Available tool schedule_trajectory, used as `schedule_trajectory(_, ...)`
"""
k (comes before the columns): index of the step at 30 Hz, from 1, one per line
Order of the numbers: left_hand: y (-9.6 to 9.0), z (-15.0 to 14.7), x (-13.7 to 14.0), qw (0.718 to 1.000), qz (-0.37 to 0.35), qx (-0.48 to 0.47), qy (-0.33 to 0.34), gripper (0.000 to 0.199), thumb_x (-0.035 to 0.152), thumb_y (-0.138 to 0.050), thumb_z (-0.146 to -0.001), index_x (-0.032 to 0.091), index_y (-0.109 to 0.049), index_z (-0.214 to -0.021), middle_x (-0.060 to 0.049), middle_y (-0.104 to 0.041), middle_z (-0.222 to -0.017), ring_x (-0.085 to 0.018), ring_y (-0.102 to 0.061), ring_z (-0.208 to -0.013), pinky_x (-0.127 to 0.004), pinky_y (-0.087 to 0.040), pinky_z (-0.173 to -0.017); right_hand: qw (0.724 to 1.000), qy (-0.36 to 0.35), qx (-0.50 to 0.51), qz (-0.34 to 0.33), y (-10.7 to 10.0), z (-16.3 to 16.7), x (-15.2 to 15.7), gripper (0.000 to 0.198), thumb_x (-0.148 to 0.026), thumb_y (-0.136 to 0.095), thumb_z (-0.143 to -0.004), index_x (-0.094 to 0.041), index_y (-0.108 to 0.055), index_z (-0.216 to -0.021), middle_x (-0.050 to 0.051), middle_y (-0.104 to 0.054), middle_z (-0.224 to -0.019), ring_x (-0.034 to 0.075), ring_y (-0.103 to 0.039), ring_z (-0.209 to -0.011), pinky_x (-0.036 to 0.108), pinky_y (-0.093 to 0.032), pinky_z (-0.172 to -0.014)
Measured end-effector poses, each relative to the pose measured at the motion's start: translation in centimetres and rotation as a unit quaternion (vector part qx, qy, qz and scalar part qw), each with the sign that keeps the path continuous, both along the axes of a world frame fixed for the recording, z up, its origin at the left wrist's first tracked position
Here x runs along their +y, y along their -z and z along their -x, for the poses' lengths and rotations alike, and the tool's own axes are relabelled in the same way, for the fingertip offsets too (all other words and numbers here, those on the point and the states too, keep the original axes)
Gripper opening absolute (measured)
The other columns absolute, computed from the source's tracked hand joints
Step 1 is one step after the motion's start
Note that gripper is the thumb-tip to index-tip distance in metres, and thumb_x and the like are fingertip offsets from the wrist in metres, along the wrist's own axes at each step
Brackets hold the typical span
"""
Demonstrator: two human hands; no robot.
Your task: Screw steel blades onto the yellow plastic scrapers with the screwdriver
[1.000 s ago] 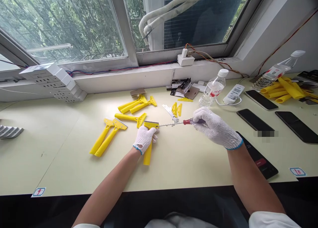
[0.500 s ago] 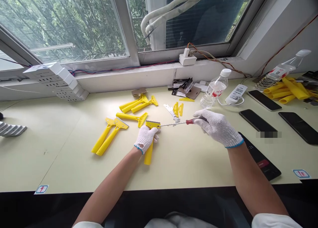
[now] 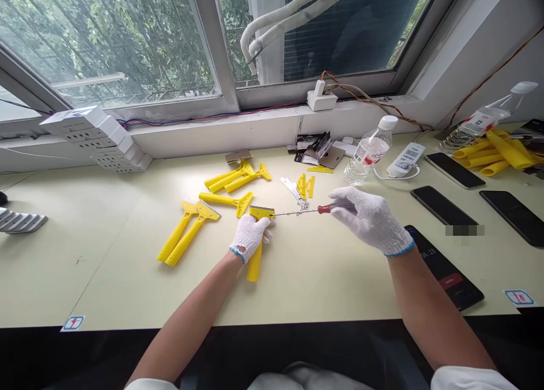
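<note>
1. Nearest the desk's [image 3: 318, 288] front edge, a smartphone [image 3: 461, 293] lay partly beneath the right forearm; its screen showed "06:28", where a second earlier only "26" had been readable. More of the display was uncovered, the wrist having shifted slightly left of it.
2. The left hand [image 3: 250, 236], in a white knit glove, gripped a yellow scraper [image 3: 254, 266] just below its head, the handle pointing toward the person.
3. The right hand [image 3: 372, 220], gloved alike, was closed around the handle of a screwdriver [image 3: 323, 209]. Its shaft ran level to the right end of the scraper's head, as before; whether the tip sat in a screw was too small to tell.
4. Left of the hands, two more scrapers [image 3: 187, 238] lay side by side.
5. Beyond the shaft was a small heap of screws [image 3: 303, 206], unchanged.
6. A single scraper [image 3: 223, 201] lay behind the left hand.
7. Farther back were flat blades [image 3: 290, 188], yellow blade caps [image 3: 310, 186] and a cluster of scrapers [image 3: 240, 180].
8. A water bottle [image 3: 368, 152] stood behind the right hand.
</note>
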State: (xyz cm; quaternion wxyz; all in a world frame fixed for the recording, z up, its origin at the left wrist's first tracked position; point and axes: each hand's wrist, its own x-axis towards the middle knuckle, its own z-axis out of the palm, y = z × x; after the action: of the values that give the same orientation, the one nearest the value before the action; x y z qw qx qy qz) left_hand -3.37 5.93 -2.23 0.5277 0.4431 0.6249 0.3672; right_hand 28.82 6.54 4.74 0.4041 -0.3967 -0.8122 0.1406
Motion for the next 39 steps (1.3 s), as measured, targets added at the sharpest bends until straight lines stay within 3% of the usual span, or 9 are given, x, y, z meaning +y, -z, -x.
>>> schedule_trajectory(4,0.4,0.0,0.1,1.000,-0.003,-0.013,0.006,0.026,0.031,-0.071,-0.083,0.011,-0.081,-0.097,-0.011,-0.079,-0.073,-0.017,-0.068,-0.052,-0.025,-0.054,-0.049,0.999,-0.039,-0.005,-0.015,-0.2,-0.2,0.2,0.002,-0.028,-0.067,-0.109,-0.027,-0.069,-0.108,0.007,-0.073,-0.103,0.024,-0.072,-0.091,0.041,-0.060,-0.082)
schedule_trajectory(9,0.3,0.0,0.0,1.000,-0.011,-0.008,0.005,0.029,0.030,-0.070,-0.084,0.010,-0.081,-0.101,-0.011,-0.080,-0.078,-0.016,-0.068,-0.053,-0.026,-0.056,-0.050,0.998,0.054,-0.027,0.012,0.5,-0.3,0.2,0.014,-0.035,-0.065,-0.111,-0.026,-0.073,-0.118,0.005,-0.079,-0.095,0.021,-0.072,-0.074,0.039,-0.058,-0.070)
schedule_trajectory(15,0.0,0.0,0.0,1.000,0.002,-0.002,0.011,0.026,0.031,-0.071,-0.085,0.010,-0.081,-0.096,-0.012,-0.080,-0.076,-0.015,-0.065,-0.049,-0.025,-0.054,-0.050,0.999,-0.040,-0.013,0.015,-0.1,-0.6,0.4,0.005,-0.029,-0.067,-0.106,-0.028,-0.072,-0.108,0.007,-0.077,-0.103,0.026,-0.074,-0.090,0.043,-0.062,-0.083)
schedule_trajectory(20,0.0,0.1,0.0,1.000,-0.003,0.000,0.010,0.025,0.031,-0.072,-0.085,0.011,-0.081,-0.098,-0.015,-0.083,-0.087,-0.015,-0.067,-0.050,-0.025,-0.055,-0.050,0.998,0.041,-0.014,0.040,0.3,-0.4,0.3,0.015,-0.038,-0.067,-0.109,-0.026,-0.074,-0.115,0.005,-0.080,-0.096,0.021,-0.072,-0.071,0.039,-0.059,-0.070)
schedule_trajectory(24,0.2,0.1,0.1,1.000,-0.007,-0.006,0.011,0.027,0.031,-0.071,-0.085,0.011,-0.081,-0.100,-0.015,-0.083,-0.089,-0.016,-0.069,-0.052,-0.026,-0.056,-0.050,0.998,-0.014,0.005,0.054,0.2,-0.6,0.4,0.016,-0.033,-0.074,-0.103,-0.027,-0.069,-0.117,0.007,-0.077,-0.107,0.025,-0.076,-0.089,0.042,-0.064,-0.082)
schedule_trajectory(26,0.2,0.1,0.1,1.000,-0.004,-0.004,0.015,0.027,0.032,-0.072,-0.085,0.011,-0.081,-0.099,-0.015,-0.082,-0.086,-0.015,-0.068,-0.051,-0.026,-0.055,-0.049,0.999,-0.027,-0.005,0.035,0.0,-0.8,0.5,0.004,-0.030,-0.069,-0.105,-0.027,-0.070,-0.108,0.007,-0.075,-0.103,0.025,-0.074,-0.090,0.042,-0.063,-0.083)
schedule_trajectory(29,0.2,0.1,0.1,1.000,-0.005,0.001,0.009,0.027,0.031,-0.071,-0.085,0.011,-0.080,-0.099,-0.014,-0.082,-0.084,-0.015,-0.066,-0.049,-0.025,-0.055,-0.049,0.999,-0.013,-0.012,0.031,-0.2,-0.9,0.5,0.009,-0.032,-0.069,-0.107,-0.028,-0.075,-0.111,0.006,-0.079,-0.100,0.024,-0.075,-0.086,0.041,-0.062,-0.079)
schedule_trajectory(35,-0.3,0.0,0.0,1.000,-0.010,0.001,0.001,0.026,0.030,-0.071,-0.084,0.011,-0.080,-0.099,-0.014,-0.084,-0.089,-0.014,-0.067,-0.051,-0.025,-0.056,-0.049,0.988,0.033,0.024,0.148,-0.5,-0.1,-0.3,0.024,-0.050,-0.075,-0.104,-0.027,-0.081,-0.108,0.002,-0.077,-0.082,0.017,-0.065,-0.059,0.033,-0.052,-0.054)
schedule_trajectory(39,-0.3,0.1,0.0,1.000,-0.013,0.001,0.008,0.026,0.030,-0.070,-0.084,0.010,-0.079,-0.098,-0.015,-0.085,-0.094,-0.012,-0.064,-0.047,-0.025,-0.055,-0.047,0.950,0.082,0.097,0.286,-1.0,0.4,-0.4,0.036,-0.059,-0.077,-0.100,-0.023,-0.081,-0.102,0.000,-0.063,-0.064,0.013,-0.047,-0.042,0.030,-0.035,-0.036)
